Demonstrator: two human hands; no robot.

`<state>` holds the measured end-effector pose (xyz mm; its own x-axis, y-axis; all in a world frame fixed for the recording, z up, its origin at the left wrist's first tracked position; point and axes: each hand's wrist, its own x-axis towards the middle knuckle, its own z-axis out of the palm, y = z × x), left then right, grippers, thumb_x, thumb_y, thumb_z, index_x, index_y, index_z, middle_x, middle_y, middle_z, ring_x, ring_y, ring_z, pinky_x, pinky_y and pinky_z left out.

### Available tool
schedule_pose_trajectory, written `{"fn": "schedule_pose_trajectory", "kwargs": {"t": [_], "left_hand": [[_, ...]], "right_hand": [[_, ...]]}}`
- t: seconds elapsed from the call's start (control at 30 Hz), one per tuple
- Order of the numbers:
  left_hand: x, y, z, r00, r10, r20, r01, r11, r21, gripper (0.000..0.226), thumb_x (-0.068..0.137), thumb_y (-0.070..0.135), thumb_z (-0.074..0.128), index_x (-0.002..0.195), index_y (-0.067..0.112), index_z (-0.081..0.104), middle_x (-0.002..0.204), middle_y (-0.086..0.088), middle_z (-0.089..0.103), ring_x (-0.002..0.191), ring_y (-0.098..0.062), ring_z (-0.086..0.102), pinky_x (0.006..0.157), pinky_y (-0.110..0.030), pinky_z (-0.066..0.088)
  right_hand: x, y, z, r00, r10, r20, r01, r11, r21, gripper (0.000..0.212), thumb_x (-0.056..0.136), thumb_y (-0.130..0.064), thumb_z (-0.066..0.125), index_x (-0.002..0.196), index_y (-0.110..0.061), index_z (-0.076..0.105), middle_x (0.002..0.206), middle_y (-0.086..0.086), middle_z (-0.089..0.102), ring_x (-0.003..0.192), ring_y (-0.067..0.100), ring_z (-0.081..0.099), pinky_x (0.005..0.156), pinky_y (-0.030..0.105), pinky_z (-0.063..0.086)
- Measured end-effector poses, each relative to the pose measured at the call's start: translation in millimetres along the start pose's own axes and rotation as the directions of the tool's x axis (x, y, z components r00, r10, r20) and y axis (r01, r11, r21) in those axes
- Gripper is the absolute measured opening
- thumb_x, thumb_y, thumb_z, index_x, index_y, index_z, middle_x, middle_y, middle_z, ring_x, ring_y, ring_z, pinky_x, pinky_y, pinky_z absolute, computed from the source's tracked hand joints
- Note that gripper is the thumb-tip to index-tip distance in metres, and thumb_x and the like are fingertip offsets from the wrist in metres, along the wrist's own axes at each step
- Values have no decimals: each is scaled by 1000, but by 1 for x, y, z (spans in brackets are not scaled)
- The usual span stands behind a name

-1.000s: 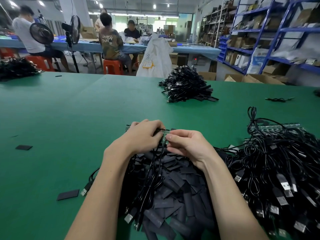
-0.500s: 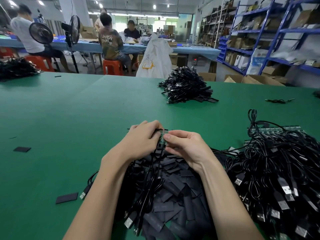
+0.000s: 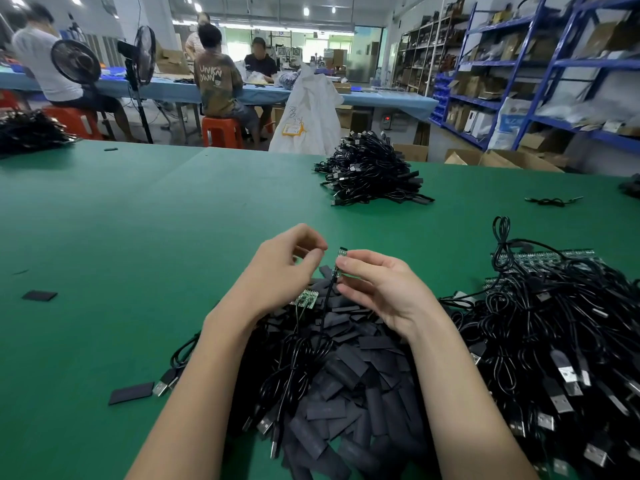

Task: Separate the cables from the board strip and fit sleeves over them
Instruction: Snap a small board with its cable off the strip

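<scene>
My right hand (image 3: 381,289) pinches a small green board piece (image 3: 342,255) between thumb and forefinger, and its black cable (image 3: 325,306) hangs down into the heap below. My left hand (image 3: 280,271) is a little to the left with its fingers curled. The rest of the green board strip (image 3: 305,299) pokes out under it, apparently held by the lower fingers, with thin wires hanging from it. Both hands hover over a heap of flat black sleeves (image 3: 346,382) mixed with several black USB cables (image 3: 294,368).
A big tangle of USB cables (image 3: 554,341) with more board strips (image 3: 554,258) fills the right. Another cable pile (image 3: 370,174) lies far centre. Loose sleeves (image 3: 131,393) (image 3: 40,295) lie on the green table (image 3: 138,237) to the left. People sit at a blue table behind.
The hands were pressed together on the strip; now they have pulled apart and lifted, the right hand holding one broken-off board piece with its cable, the left keeping the remainder.
</scene>
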<state>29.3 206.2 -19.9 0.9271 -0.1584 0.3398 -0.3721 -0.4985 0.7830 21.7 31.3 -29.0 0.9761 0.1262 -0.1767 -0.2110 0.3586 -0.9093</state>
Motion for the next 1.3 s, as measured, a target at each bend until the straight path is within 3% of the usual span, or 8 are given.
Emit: {"fn": "schedule_pose_trajectory", "kwargs": {"t": [0.13, 0.27, 0.37, 0.43, 0.63, 0.83, 1.17, 1.3], "left_hand": [[-5, 3, 9, 973, -157, 172, 209, 915, -347, 6, 94, 10, 69, 96, 14, 64, 79, 7, 67, 75, -17, 65, 79, -35, 57], [-10, -3, 18, 964, -237, 123, 267, 851, -453, 13, 90, 1, 68, 90, 13, 63, 66, 6, 65, 60, -18, 59, 69, -31, 50], [-9, -9, 24, 941, -336, 51, 309, 783, -540, 13, 92, -3, 62, 93, 10, 62, 69, -2, 68, 75, -25, 71, 80, -39, 59], [-9, -12, 29, 926, -375, 55, 331, 728, -600, 12, 93, -4, 59, 97, 7, 62, 66, -1, 69, 72, -24, 72, 79, -35, 63], [-12, -13, 35, 936, -352, 31, 307, 768, -562, 15, 90, 0, 63, 99, 11, 67, 61, 4, 66, 68, -18, 70, 68, -23, 57], [-18, -13, 29, 935, -353, 32, 297, 731, -615, 10, 91, 2, 65, 97, 10, 68, 65, -2, 70, 67, -13, 69, 60, -13, 50], [-18, -11, 31, 934, -354, 46, 299, 706, -642, 9, 94, 3, 65, 99, 9, 70, 69, 2, 72, 72, -18, 71, 67, -17, 56], [-18, -10, 33, 938, -344, 53, 297, 711, -637, 12, 94, 0, 62, 98, 9, 69, 65, 3, 69, 72, -19, 69, 69, -19, 56]], "right_hand": [[1, 1, 1, 999, -41, -20, 40, 997, -71, 14, 84, -7, 79, 96, -8, 71, 80, 3, 73, 67, 10, 70, 62, 22, 58], [1, -3, -12, 992, -118, -46, 93, 927, -363, 13, 91, -25, 75, 99, -15, 73, 84, 0, 77, 67, 9, 69, 60, 20, 55], [1, -5, -30, 946, -326, -7, 178, 534, -827, 2, 87, -32, 75, 87, -30, 76, 73, -22, 72, 62, -6, 60, 61, 7, 44], [0, -3, -35, 947, -293, 133, 223, 300, -928, 9, 84, -27, 77, 82, -35, 78, 65, -32, 65, 61, -12, 55, 57, 3, 37], [5, 9, -21, 951, -87, 298, 307, 121, -944, 19, 83, -28, 80, 99, -39, 78, 59, -50, 49, 64, -27, 47, 58, -2, 33], [8, 18, -18, 967, -112, 228, 241, 125, -962, 15, 79, -30, 83, 89, -40, 78, 61, -25, 56, 59, -12, 52, 63, 12, 37], [2, 6, -25, 962, -210, 176, 225, 240, -944, 18, 85, -24, 81, 103, -29, 80, 86, -11, 75, 72, -3, 66, 61, -1, 40], [1, 6, -28, 950, -279, 138, 234, 345, -909, 13, 81, -21, 84, 92, -29, 82, 70, -19, 71, 66, -7, 65, 59, 0, 40]]}}
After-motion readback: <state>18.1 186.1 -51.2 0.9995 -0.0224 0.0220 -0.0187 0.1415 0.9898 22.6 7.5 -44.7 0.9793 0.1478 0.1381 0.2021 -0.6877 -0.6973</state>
